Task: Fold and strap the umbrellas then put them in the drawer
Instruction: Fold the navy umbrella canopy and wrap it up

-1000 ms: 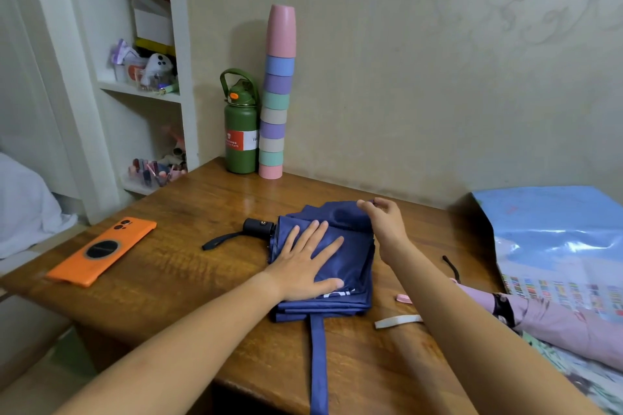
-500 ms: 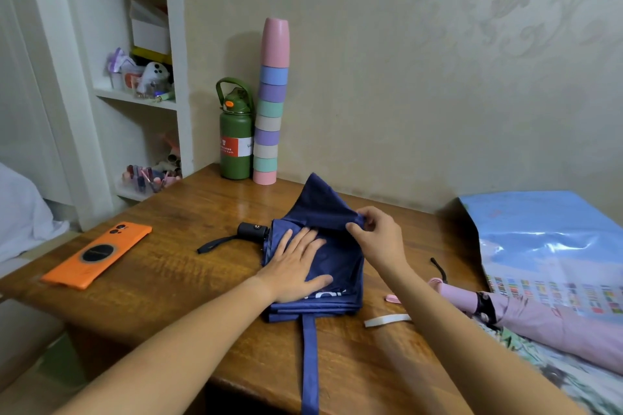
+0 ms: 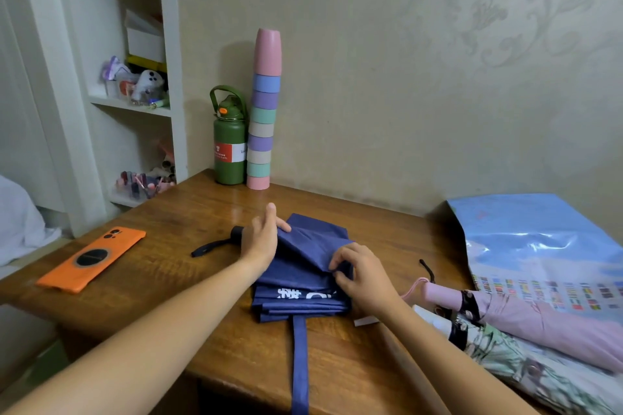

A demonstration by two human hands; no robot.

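Note:
A navy blue umbrella (image 3: 296,283) lies flattened on the wooden table (image 3: 175,266), white lettering on its cloth. Its blue strap (image 3: 299,364) hangs over the front edge, and its black handle with a wrist loop (image 3: 209,248) sticks out to the left. My left hand (image 3: 261,239) is lifted at the cloth's left edge, fingers spread, touching the top fold. My right hand (image 3: 362,271) pinches a flap of the blue cloth on the right side. A pink umbrella (image 3: 526,320) and a floral one (image 3: 526,367) lie at the right.
An orange phone (image 3: 92,259) lies at the table's left. A green bottle (image 3: 230,145) and a tall stack of pastel cups (image 3: 264,111) stand against the back wall. A blue plastic bag (image 3: 539,246) covers the right. White shelves (image 3: 135,104) hold small items.
My left hand has lifted off the cloth and moved up to its left edge. My right hand has pulled the flap down and to the right. The raised fold has flattened.

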